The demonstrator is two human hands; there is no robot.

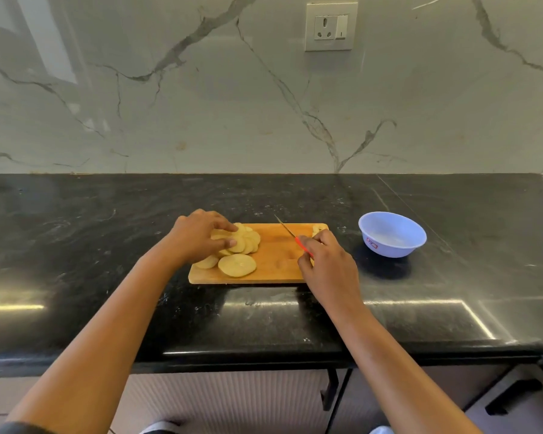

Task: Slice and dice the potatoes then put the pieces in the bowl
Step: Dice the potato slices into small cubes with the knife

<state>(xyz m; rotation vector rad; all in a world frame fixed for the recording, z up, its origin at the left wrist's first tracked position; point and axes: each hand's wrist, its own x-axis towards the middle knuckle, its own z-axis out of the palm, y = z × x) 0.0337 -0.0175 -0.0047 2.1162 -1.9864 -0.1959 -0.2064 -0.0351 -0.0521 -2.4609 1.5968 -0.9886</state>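
A person works at a glossy black stone counter point(107, 245), with a rectangular wooden cutting board point(273, 272) near its front edge. Pale yellow round potato slices point(246, 242) lie heaped on the board's left half. The left hand point(198, 238) rests palm down on the heap, fingers and thumb laid over it. The right hand point(325, 264) grips a small red-handled knife point(287, 230), its blade pointing away over the board's middle. Dicing looks next: a few slices are best squared into a flat stack, fingertips tucked back from the blade. A few potato pieces point(318, 228) sit at the board's far right corner. A round light blue plastic bowl point(389, 249) waits just right of the board, nothing between them. A white wall socket point(331, 26) sits behind.
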